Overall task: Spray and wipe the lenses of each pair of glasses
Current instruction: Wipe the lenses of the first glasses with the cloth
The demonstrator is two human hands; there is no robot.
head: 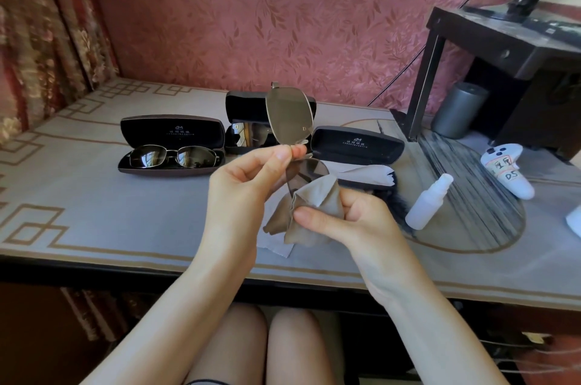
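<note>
Left fingers (279,159) pinch glasses (290,116) by the bridge; right fingers (312,218) pinch cloth (318,196) onto lens (305,169).

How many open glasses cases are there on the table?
3. The left case holds sunglasses; the middle case stands partly hidden behind the held glasses; the right case holds a pale cloth. More may be hidden.

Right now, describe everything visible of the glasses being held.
The glasses have tinted grey-brown lenses in a thin metal-looking rim, a small D on the upper lens. They are held on end, one lens over the other. The left hand pinches them between the lenses; the right hand holds a brown cloth against the lower lens.
</note>
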